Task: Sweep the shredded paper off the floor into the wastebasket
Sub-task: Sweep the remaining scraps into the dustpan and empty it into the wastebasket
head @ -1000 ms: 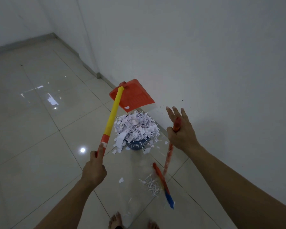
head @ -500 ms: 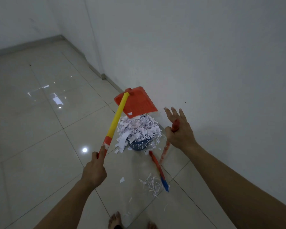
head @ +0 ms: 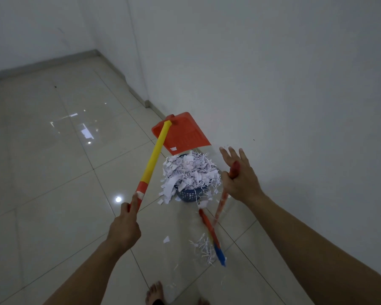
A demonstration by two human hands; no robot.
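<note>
Since a second ago the broom (head: 211, 232) head has swung nearer the basket (head: 188, 194), which is heaped with paper (head: 190, 170). Left hand (head: 124, 230) grips the dustpan (head: 183, 134) handle; right hand (head: 240, 179) pins the broomstick by thumb, fingers spread. Loose shreds (head: 204, 249) lie just left of the bristles, nearer than the basket.

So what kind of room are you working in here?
Probably a bare indoor room, near a corner: glossy tiled floor, plain white wall with a grey skirting. No furniture in view, only the overfull wastebasket against the wall.
</note>
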